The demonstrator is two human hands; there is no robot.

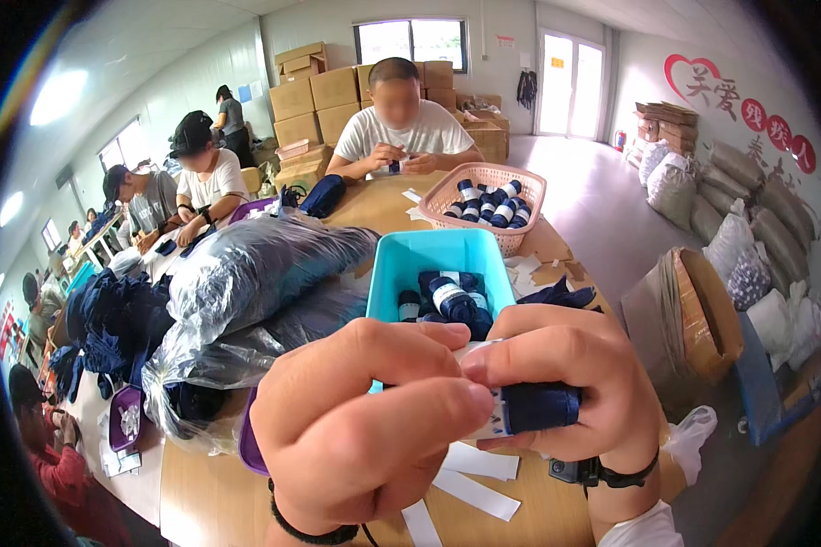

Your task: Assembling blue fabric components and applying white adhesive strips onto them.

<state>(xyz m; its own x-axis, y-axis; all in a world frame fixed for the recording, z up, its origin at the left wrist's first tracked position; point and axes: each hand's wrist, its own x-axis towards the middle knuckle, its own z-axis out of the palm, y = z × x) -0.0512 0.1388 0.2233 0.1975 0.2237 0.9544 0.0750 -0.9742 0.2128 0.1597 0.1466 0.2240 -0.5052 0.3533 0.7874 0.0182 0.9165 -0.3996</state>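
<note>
In front of me both hands are on a small navy fabric roll (543,407) with a white paper band (498,421) round it. My right hand (579,365) wraps the roll, its thumb pressing near the band. My left hand (356,419) is closed, thumb and fingertips pinching at the band's end; its grip is partly hidden. Just beyond my hands stands a teal bin (438,244) holding several banded navy rolls (454,299). White paper strips (476,492) lie on the table below my hands.
A pink basket (531,196) of banded rolls stands farther back, before a co-worker (401,128) handling a small dark roll. Plastic bags (255,264) of dark fabric fill the table's left. A purple tray (126,419) sits beyond them. An open cardboard box (702,310) stands at the right.
</note>
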